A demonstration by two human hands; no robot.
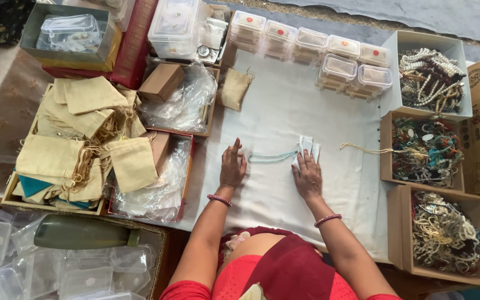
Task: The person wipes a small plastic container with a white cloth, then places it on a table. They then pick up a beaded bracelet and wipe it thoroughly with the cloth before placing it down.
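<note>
A pale blue-green bead necklace (270, 157) lies stretched out on the white cloth (284, 105) in front of me. My left hand (233, 166) rests flat on the cloth at the necklace's left end, fingers together and pointing away. My right hand (307, 175) lies flat at the necklace's right end, its fingertips on a small folded white paper or cloth piece (308, 145). Neither hand grips anything. A thin yellow cord (365, 149) trails across the cloth to the right of that hand.
Three cardboard boxes of bead necklaces (428, 80) (424, 151) (445, 233) line the right side. Small clear plastic boxes (312, 41) stand in a row at the back. Beige drawstring pouches (84, 139) fill a tray on the left; one pouch (234, 88) lies on the cloth.
</note>
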